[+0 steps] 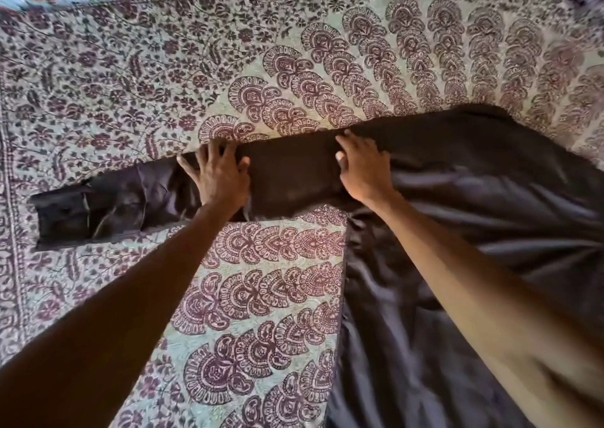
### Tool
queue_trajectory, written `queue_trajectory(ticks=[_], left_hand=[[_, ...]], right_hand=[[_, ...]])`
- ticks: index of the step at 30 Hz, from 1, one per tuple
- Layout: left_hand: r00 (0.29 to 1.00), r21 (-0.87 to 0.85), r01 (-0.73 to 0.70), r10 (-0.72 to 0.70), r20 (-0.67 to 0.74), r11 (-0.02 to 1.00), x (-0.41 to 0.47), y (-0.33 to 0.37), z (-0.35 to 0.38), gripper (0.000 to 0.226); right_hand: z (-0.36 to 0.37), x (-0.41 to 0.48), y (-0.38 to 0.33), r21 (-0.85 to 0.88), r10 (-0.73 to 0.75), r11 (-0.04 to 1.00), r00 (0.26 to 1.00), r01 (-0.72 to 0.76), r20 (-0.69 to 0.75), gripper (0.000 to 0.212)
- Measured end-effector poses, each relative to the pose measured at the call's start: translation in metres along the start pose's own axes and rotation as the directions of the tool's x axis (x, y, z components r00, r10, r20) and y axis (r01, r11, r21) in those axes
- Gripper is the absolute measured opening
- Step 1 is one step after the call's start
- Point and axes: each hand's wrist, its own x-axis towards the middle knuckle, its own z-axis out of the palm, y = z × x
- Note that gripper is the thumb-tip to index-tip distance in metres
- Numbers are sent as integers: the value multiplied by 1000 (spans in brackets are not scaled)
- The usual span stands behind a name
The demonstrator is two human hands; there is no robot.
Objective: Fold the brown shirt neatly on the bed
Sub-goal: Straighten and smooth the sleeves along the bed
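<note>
Zero folds yet; brown shirt point(490, 198) spread on bed point(98, 68). Pressing sleeve point(287, 172) mid-frame, left hand point(219, 179) and right hand point(364, 169) flat, fingers point(225, 151) gripping nothing.

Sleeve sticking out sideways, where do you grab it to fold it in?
Probably the cuff, pinched from the picture's left. The sleeve lies stretched out straight, and the cuff is its free end; the left hand and right hand press flat nearer the body of the shirt.
</note>
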Motion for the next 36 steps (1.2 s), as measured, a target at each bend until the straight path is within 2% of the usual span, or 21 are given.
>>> queue_trajectory(ticks=[2, 3, 6, 8, 12, 16, 17, 19, 21, 23, 25, 27, 31, 34, 36], left_hand=[[997, 44, 41, -38, -64, 998, 10, 1, -2, 38], [996, 44, 63, -61, -63, 997, 15, 2, -2, 35], [992, 16, 116, -115, -58, 993, 27, 4, 0, 30], [988, 19, 119, -117, -104, 993, 33, 6, -1, 28], [990, 96, 56, -43, -136, 994, 49, 12, -4, 30], [981, 18, 159, -156, -116, 987, 35, 37, -5, 44], [985, -2, 131, -130, -113, 991, 26, 46, -3, 44], [995, -33, -61, 58, -85, 998, 4, 66, 7, 43], [965, -50, -261, 261, -13, 964, -17, 84, 24, 48], [938, -26, -336, 337, 80, 941, -35, 93, 46, 56], [943, 43, -322, 317, 101, 946, -45, 87, 57, 61], [964, 104, -264, 259, 58, 959, -44, 65, 54, 66], [998, 136, -50, 53, -19, 989, -29, -8, 29, 71], [989, 95, 146, -145, -20, 985, -26, -32, 13, 73], [993, 85, 113, -115, 15, 990, -30, -27, 12, 71]], right_hand=[[-9, 10, 11, 22, 41, 999, 987, -38, -155, 46], [-13, 17, 17, -1, 68, 998, 980, -69, -185, 47], [-15, 32, 31, -76, 137, 986, 978, -151, -160, 46], [-14, 40, 33, -67, 176, 979, 969, -190, -175, 37], [-16, 55, 34, 30, 239, 971, 947, -239, -214, 28], [-11, 42, 31, 150, 210, 974, 933, -173, -293, 18], [-6, 34, 28, 136, 183, 980, 924, -145, -336, 19], [6, 13, 18, 98, 144, 989, 915, -115, -376, 28], [22, -4, 8, 82, 139, 990, 940, -119, -311, 42], [38, -14, 6, 49, 131, 991, 968, -124, -212, 56], [47, -18, 13, -23, 101, 994, 977, -107, -188, 63], [48, -17, 19, -53, 88, 994, 978, -100, -191, 65], [43, -16, 14, -82, 139, 985, 980, -151, -141, 65], [31, -10, -23, -155, 187, 966, 973, -207, -137, 61], [29, -5, -66, -104, 97, 988, 987, -111, -132, 61]])
